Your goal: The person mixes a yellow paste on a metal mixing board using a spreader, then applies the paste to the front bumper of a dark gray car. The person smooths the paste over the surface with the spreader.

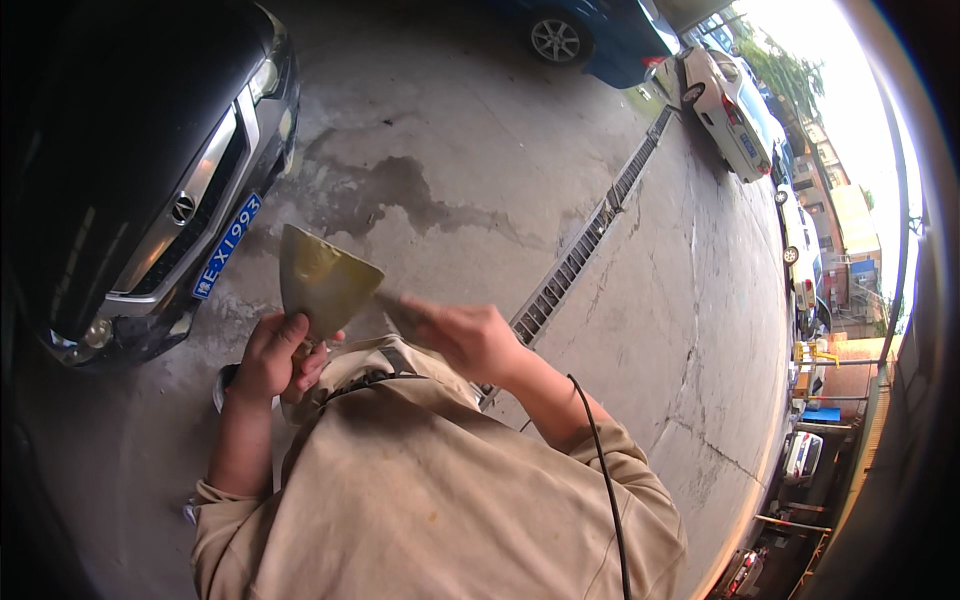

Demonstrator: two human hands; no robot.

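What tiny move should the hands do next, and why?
Maybe the right hand should gently draw its blurred tool across the flat plate, because yellowish smears show on the plate's face, the tool looks close to its right corner, and the left hand grips the narrow end.

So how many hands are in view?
2: the left hand grips a wide flat blade by its narrow end; the right hand, partly blurred, is beside it on the right. No others show.
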